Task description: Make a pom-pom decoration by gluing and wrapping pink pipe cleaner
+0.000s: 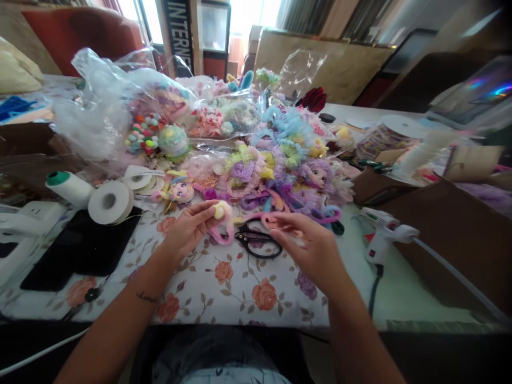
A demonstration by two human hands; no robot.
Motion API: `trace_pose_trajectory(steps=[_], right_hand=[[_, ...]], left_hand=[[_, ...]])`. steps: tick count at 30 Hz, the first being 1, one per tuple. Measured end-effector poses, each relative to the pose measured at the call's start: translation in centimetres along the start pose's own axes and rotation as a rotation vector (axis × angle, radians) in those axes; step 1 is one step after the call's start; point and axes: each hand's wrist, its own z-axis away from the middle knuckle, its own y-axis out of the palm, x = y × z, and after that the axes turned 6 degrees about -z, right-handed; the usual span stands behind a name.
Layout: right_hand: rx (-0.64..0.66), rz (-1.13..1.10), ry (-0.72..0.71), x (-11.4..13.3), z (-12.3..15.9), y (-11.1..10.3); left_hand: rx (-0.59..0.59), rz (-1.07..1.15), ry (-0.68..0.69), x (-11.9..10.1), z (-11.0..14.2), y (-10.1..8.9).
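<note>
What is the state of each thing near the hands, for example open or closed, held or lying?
left hand: shut on the pink fuzzy piece, lifted above the table
right hand: pinching the pink strip
black scissors: lying flat on the floral tablecloth, not held
glue gun: lying on the table, cord attached
white tape roll: lying on its side
</note>
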Motion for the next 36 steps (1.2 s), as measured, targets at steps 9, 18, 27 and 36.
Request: trace_pose_trajectory(steps=[9, 18, 27, 36], right_hand=[[-0.128, -0.139, -0.319, 1.2, -3.2, 8.7], [-0.248, -0.255, -0.336, 0.1, -1.8, 9.8], [-0.248, -0.294, -0.329, 0.3, -1.6, 9.8], [-0.262, -0.247, -0.329, 0.3, -1.5, 9.9]], left_hand=[[0.089, -0.043, -0.034, 0.1, 0.3, 0.3], [0.136, -0.072, -0.075, 0.8, 0.8, 0.7], [0.159, -0.093, -0.052, 0.8, 0.9, 1.1], [0.164, -0.163, -0.042, 0.8, 1.1, 1.1]])
